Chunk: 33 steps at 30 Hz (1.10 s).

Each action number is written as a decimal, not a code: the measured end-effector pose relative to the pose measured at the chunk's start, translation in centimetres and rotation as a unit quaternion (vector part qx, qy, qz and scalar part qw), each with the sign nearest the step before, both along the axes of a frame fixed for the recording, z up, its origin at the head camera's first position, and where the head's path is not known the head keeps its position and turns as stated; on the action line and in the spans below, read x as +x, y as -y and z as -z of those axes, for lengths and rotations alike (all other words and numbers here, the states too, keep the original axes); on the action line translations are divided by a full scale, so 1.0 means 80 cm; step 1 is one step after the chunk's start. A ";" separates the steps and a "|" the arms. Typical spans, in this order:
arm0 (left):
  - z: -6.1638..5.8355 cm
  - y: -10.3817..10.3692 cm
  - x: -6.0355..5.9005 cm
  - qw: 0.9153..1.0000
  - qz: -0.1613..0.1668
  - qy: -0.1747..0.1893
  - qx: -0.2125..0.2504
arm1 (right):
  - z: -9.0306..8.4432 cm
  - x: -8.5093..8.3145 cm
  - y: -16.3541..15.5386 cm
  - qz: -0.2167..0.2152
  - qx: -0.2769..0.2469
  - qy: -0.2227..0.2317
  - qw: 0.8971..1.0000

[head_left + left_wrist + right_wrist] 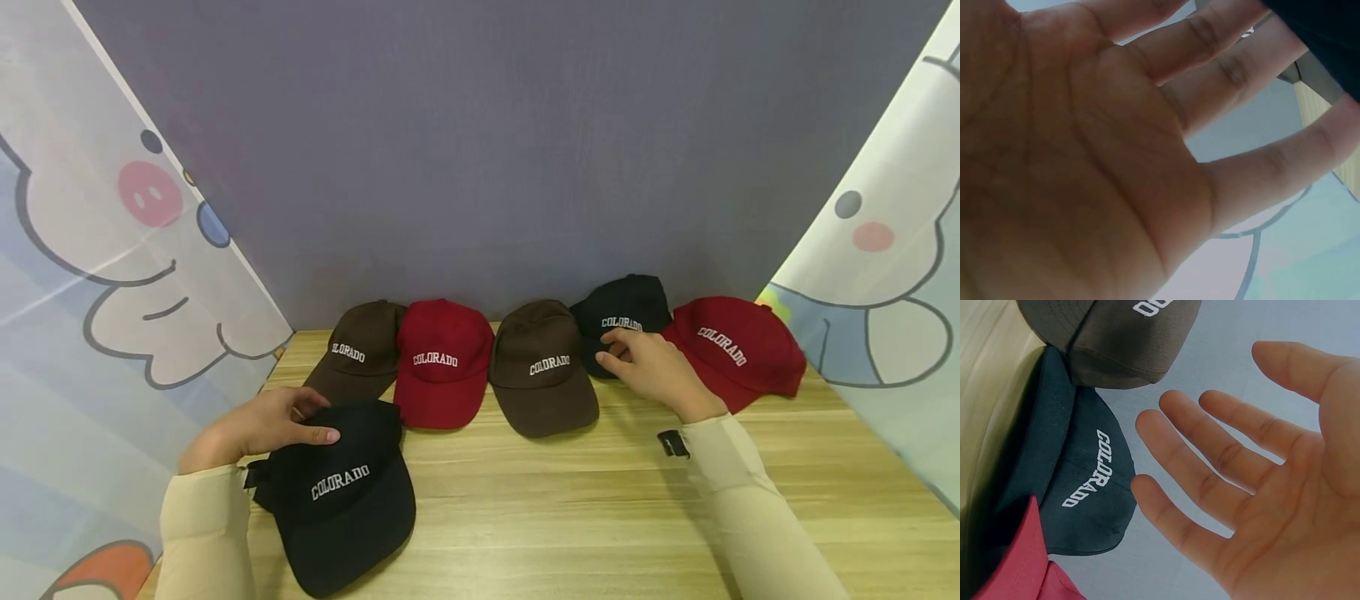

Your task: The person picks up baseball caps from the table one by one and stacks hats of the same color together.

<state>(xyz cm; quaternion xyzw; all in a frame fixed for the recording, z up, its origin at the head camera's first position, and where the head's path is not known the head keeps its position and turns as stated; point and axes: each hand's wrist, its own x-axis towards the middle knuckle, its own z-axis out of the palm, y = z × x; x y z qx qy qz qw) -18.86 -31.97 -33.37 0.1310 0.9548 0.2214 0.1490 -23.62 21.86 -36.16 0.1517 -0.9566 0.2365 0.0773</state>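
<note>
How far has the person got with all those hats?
Five caps sit in a row by the wall: brown cap, red cap, second brown cap, small black cap, second red cap. In hand: the left hand rests on the near black cap, apart from the row; the right hand reaches the small black cap. Left, likely: placing those two.

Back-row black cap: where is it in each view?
Head: black cap, back row, second from right, under the right hand's fingertips.
Left wrist: not in it; a dark edge at top right is unclear.
Right wrist: left of centre.
Shared landmark: brown cap beside it.
</note>
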 end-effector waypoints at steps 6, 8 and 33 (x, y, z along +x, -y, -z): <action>-0.005 -0.013 0.003 1.000 0.020 -0.003 0.003 | 0.001 0.001 0.000 -0.005 0.004 0.006 1.000; -0.008 -0.019 0.005 1.000 0.021 -0.003 0.001 | 0.000 0.001 0.001 -0.010 0.005 0.013 1.000; 0.017 -0.108 -0.004 0.984 0.123 -0.126 0.035 | 0.006 0.004 0.021 -0.061 0.015 0.011 0.998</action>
